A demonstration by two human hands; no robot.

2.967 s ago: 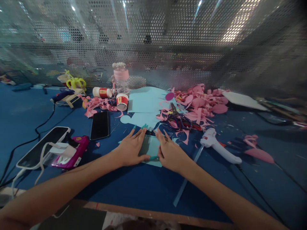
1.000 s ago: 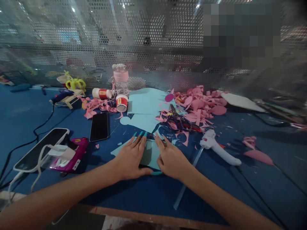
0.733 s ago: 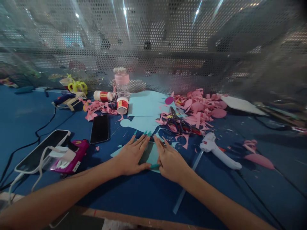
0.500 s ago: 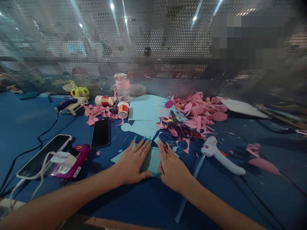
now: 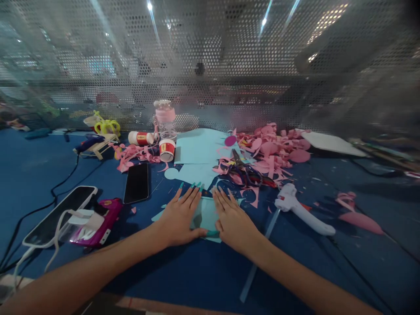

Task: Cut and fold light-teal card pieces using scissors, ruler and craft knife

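My left hand (image 5: pixel 179 216) and my right hand (image 5: pixel 231 218) lie flat, side by side, on a small light blue sheet of paper (image 5: pixel 206 214) on the blue table. The fingers point away from me and press the sheet down; the thumbs nearly meet at its near edge. Most of the sheet is hidden under the palms. Just beyond the fingertips lie larger light blue paper pieces (image 5: pixel 197 151) with a round cut-out shape at their left edge.
A white glue gun (image 5: pixel 303 210) lies right of my hands; scissors (image 5: pixel 244 168) sit in a pile of pink paper scraps (image 5: pixel 272 146). A black phone (image 5: pixel 137 183), a second phone (image 5: pixel 55 214) on a pink device and cables are at left. Glue pots (image 5: pixel 167 149) stand by the perforated screen.
Both hands stay pressed on the blue sheet, shifting slightly along it. The view has tilted a little; nothing else on the table moved.
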